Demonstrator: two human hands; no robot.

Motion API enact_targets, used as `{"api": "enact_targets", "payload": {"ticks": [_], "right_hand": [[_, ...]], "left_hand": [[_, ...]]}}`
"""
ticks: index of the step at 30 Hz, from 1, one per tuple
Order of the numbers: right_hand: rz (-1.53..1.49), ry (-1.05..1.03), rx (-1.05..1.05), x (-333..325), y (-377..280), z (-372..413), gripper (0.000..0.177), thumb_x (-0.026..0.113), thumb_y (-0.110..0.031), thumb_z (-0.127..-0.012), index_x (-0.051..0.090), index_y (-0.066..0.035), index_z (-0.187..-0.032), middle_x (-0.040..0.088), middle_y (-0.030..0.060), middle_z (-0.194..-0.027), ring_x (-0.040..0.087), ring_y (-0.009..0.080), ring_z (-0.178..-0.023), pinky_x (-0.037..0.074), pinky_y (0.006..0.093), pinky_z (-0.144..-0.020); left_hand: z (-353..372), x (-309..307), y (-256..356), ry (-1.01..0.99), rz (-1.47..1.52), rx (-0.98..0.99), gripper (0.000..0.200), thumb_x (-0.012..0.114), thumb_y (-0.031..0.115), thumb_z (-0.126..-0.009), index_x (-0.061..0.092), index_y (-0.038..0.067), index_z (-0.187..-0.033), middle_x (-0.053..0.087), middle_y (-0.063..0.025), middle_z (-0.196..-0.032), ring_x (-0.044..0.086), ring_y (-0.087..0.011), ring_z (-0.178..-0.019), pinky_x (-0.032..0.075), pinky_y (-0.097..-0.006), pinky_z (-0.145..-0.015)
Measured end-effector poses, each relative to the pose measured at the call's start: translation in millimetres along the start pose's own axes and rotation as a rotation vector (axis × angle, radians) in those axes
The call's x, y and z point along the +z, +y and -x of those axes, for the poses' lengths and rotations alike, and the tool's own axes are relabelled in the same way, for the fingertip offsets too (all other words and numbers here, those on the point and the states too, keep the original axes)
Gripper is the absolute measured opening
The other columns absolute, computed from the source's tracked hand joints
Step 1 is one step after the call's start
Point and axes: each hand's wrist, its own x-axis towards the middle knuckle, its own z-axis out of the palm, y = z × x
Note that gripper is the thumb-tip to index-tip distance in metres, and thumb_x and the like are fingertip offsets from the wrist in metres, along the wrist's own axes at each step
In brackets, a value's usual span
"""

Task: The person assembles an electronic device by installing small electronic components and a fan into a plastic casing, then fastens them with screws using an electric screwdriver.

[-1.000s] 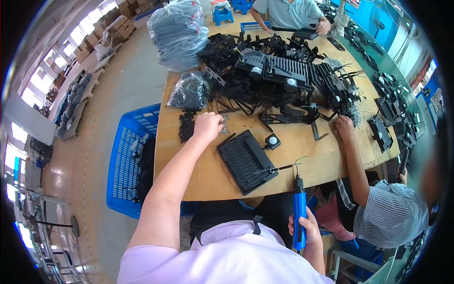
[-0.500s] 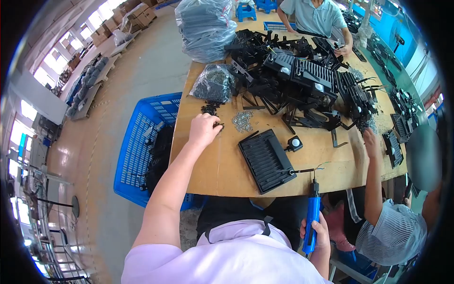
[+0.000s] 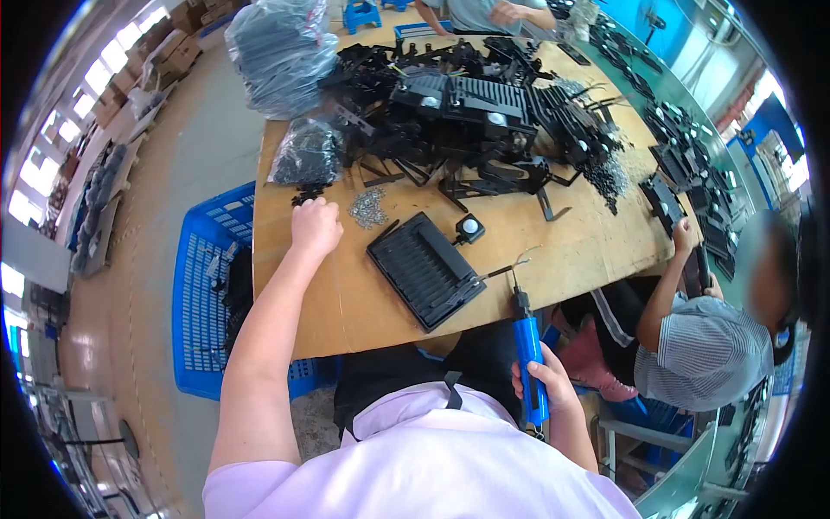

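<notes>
My left hand (image 3: 316,228) is on the near left of the table, fingers bunched together beside a small pile of black parts (image 3: 309,190); whatever is between the fingertips is hidden. My right hand (image 3: 550,381) is wrapped around a blue electric screwdriver (image 3: 530,359), held upright at the table's front edge with its bit pointing away from me. Between the hands lies a black finned floodlight housing (image 3: 425,272). A motion sensor (image 3: 469,229) with a pale dome sits at its far right side, and a short cable (image 3: 500,271) sticks out toward the screwdriver bit.
Silver screws or nuts (image 3: 367,208) lie in a loose heap beyond the housing. Black brackets and lamps (image 3: 467,112) pile up across the table (image 3: 346,303). A bag of black parts (image 3: 306,152) and a blue crate (image 3: 194,320) are left. Co-workers sit right (image 3: 705,346) and opposite.
My view has swung right, so the table sits further left. My left hand stays by the black parts, its fingers more bunched. The right-hand co-worker's hand has moved to a lamp at the table's edge.
</notes>
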Motion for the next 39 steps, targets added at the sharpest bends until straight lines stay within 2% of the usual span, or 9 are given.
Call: {"api": "enact_targets", "payload": {"ticks": [6, 8, 12, 18, 19, 27, 31, 34, 39], "right_hand": [[0.003, -0.02, 0.018, -4.7, 2.4, 0.1, 0.073, 0.083, -0.037, -0.077, 0.043, -0.006, -0.129, 0.059, 0.0123, -0.091, 0.062, 0.0216, -0.07, 0.053, 0.0349, -0.058], [0.031, -0.038, 0.026, -8.3, -2.1, -0.9, 0.075, 0.085, -0.037, -0.075, 0.043, -0.006, -0.129, 0.06, 0.0127, -0.091, 0.063, 0.022, -0.071, 0.053, 0.0348, -0.059], [0.122, -0.055, 0.026, -6.9, -11.6, -0.1, 0.096, 0.082, -0.012, -0.075, 0.027, -0.006, -0.154, 0.057, 0.0122, -0.105, 0.064, 0.0221, -0.075, 0.056, 0.0362, -0.065], [0.171, -0.137, 0.015, -9.6, -20.7, 25.8, 0.104, 0.081, -0.006, -0.071, 0.024, -0.007, -0.157, 0.057, 0.0119, -0.103, 0.065, 0.0224, -0.078, 0.056, 0.0359, -0.066], [0.121, -0.188, 0.023, -10.6, -19.5, 30.3, 0.107, 0.092, -0.023, -0.063, 0.032, -0.005, -0.15, 0.059, 0.0123, -0.097, 0.065, 0.021, -0.072, 0.053, 0.0335, -0.059], [0.133, -0.468, 0.095, -3.8, -14.0, 33.1, 0.11, 0.097, -0.026, -0.062, 0.032, -0.001, -0.147, 0.059, 0.0117, -0.099, 0.065, 0.0201, -0.074, 0.053, 0.0312, -0.062], [0.246, -0.5, 0.146, -2.5, -22.4, 33.3, 0.118, 0.095, -0.031, -0.066, 0.025, -0.003, -0.158, 0.059, 0.0098, -0.114, 0.059, 0.0192, -0.102, 0.051, 0.034, -0.09], [0.251, -0.516, 0.144, -2.1, -22.4, 33.1, 0.117, 0.094, -0.032, -0.067, 0.025, -0.004, -0.158, 0.059, 0.009, -0.114, 0.059, 0.0188, -0.103, 0.05, 0.0338, -0.091], [0.227, -0.518, 0.12, -1.8, -17.3, 32.2, 0.12, 0.096, -0.03, -0.064, 0.025, -0.003, -0.156, 0.06, 0.013, -0.108, 0.064, 0.0193, -0.083, 0.054, 0.0312, -0.073]], "left_hand": [[7.1, 4.2, -4.6, 0.136, 0.223, -0.018, 0.009, 0.071, 0.011, -0.073, 0.063, 0.009, -0.077, 0.066, -0.0118, -0.08, 0.063, -0.0338, -0.079, 0.052, -0.0438, -0.072], [9.3, -7.6, 2.7, 0.074, 0.368, -0.201, 0.009, 0.072, 0.011, -0.077, 0.064, 0.009, -0.082, 0.069, -0.0103, -0.082, 0.066, -0.0291, -0.078, 0.053, -0.0385, -0.072], [20.4, -24.4, 13.0, 0.111, 0.953, -0.365, 0.007, 0.071, 0.007, -0.087, 0.067, 0.006, -0.093, 0.072, -0.0057, -0.087, 0.069, -0.018, -0.079, 0.053, -0.0286, -0.073], [60.0, -76.2, 86.1, -0.422, 1.791, -0.376, 0.015, 0.067, 0.001, -0.093, 0.069, -0.002, -0.107, 0.072, -0.0082, -0.095, 0.07, -0.016, -0.087, 0.057, -0.0288, -0.081], [65.0, -76.9, 95.5, -0.564, 1.867, -0.339, 0.016, 0.068, 0.002, -0.093, 0.069, -0.002, -0.108, 0.072, -0.0097, -0.098, 0.07, -0.0165, -0.089, 0.057, -0.0289, -0.083], [76.1, -62.3, 147.3, -0.917, 1.771, -0.22, 0.012, 0.07, 0.005, -0.093, 0.074, 0.0, -0.104, 0.073, -0.0064, -0.094, 0.069, -0.0134, -0.088, 0.055, -0.026, -0.083], [71.2, -74.0, 155.9, -0.931, 1.65, -0.194, 0.013, 0.071, 0.005, -0.093, 0.074, 0.0, -0.104, 0.073, -0.006, -0.092, 0.069, -0.0128, -0.088, 0.055, -0.026, -0.082], [69.3, -77.6, 156.1, -0.921, 1.605, -0.162, 0.013, 0.071, 0.005, -0.093, 0.074, 0.0, -0.104, 0.074, -0.0056, -0.093, 0.068, -0.0123, -0.087, 0.055, -0.0259, -0.082], [66.4, -84.1, 160.1, -0.927, 1.49, -0.133, 0.012, 0.072, 0.004, -0.092, 0.075, 0.001, -0.103, 0.074, -0.0043, -0.093, 0.068, -0.0109, -0.087, 0.054, -0.0249, -0.082]]}}
